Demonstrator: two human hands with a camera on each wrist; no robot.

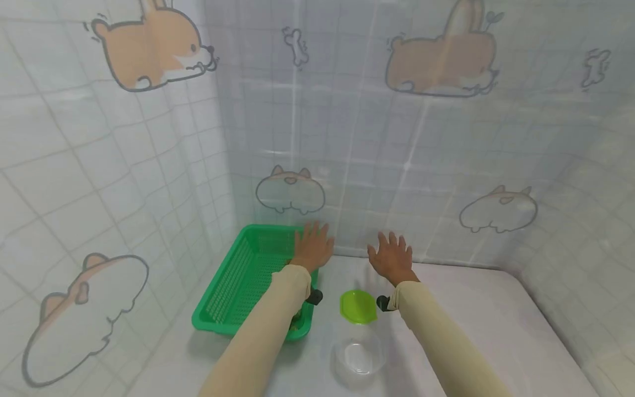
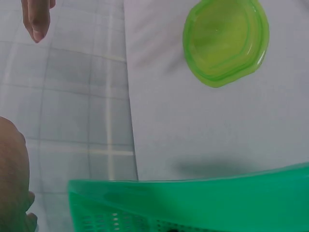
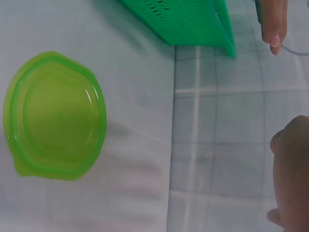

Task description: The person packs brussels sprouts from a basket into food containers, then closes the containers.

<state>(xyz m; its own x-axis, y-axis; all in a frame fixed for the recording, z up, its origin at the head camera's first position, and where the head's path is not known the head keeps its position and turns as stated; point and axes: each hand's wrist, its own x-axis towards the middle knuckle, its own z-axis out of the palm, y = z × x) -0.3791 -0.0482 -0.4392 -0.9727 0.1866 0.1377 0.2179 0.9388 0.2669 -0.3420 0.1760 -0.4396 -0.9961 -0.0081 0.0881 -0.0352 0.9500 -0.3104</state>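
Observation:
My left hand (image 1: 313,248) is held over the right rim of a green slotted basket (image 1: 233,281), fingers spread and holding nothing. To the right, my right hand (image 1: 392,258) hovers above the white table with its fingers apart, also holding nothing. Between the forearms lies a flat lime-green lid (image 1: 358,307) with a small tab; the right wrist view shows this lid (image 3: 60,116) from above. Nearer to me stands a clear round bowl (image 1: 359,355). Something brownish lies in the basket's right side, mostly hidden by my left arm.
A pale tiled curtain (image 1: 367,138) with cartoon dogs and bones hangs behind the table and along both sides. The white tabletop (image 1: 466,314) stretches to the right of my right arm, ending at a rounded far corner.

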